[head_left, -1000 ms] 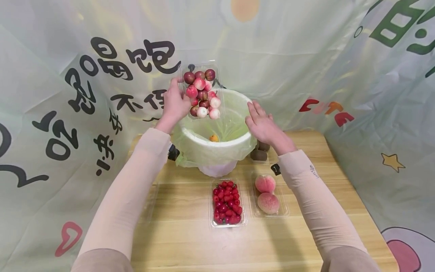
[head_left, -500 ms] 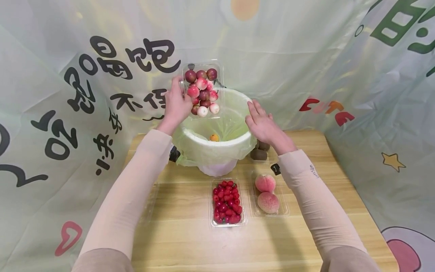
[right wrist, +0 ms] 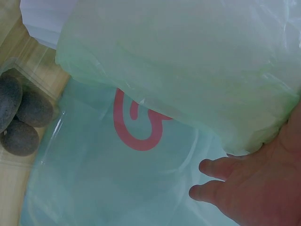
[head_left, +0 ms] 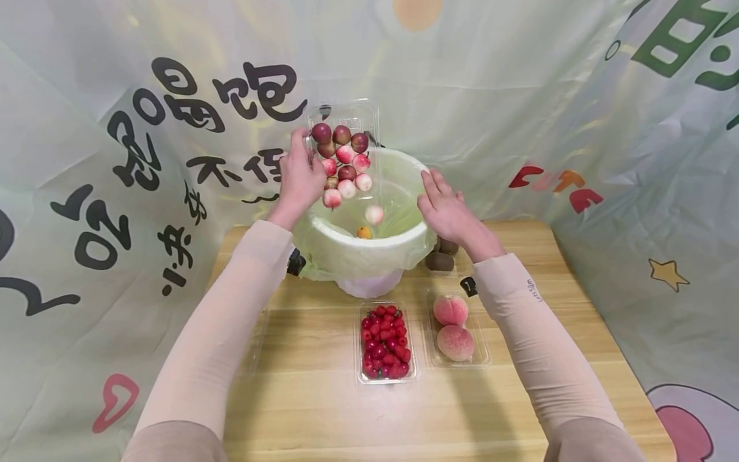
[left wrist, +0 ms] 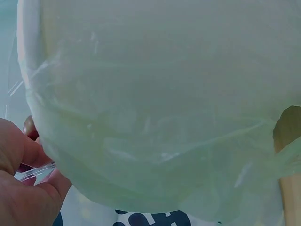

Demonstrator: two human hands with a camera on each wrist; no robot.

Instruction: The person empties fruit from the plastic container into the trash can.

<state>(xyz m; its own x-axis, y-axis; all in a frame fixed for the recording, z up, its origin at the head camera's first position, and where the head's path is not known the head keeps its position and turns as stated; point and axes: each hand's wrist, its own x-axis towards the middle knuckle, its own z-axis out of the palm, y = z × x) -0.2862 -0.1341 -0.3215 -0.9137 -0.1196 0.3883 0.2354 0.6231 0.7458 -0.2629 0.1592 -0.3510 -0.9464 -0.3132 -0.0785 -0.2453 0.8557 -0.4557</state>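
My left hand [head_left: 301,174] pinches the left edge of a clear plastic container [head_left: 345,114], tilted above a white bin [head_left: 369,243] with a green liner. Dark plums [head_left: 342,135] and pink-and-white round fruits [head_left: 346,188] lie in the container. One pale pink fruit [head_left: 374,214] is apart from the rest, below the container's lower edge and over the bin's mouth. Inside the bin shows a small orange fruit [head_left: 364,232]. With straight fingers, my right hand [head_left: 450,210] touches the bin's right rim. The liner [left wrist: 155,117] hides most of the container in the left wrist view.
A punnet of red berries [head_left: 387,346] stands on the wooden table [head_left: 323,410] before the bin. To its right are two peaches [head_left: 455,343] in a clear tray. Kiwis [right wrist: 21,141] lie in another tray right of the bin. Printed curtains [head_left: 508,96] enclose the table.
The plums and pink fruits have slid down the container, baring its upper end. One pale pink fruit has left it and is over the bin. Both hands stay nearly in place.
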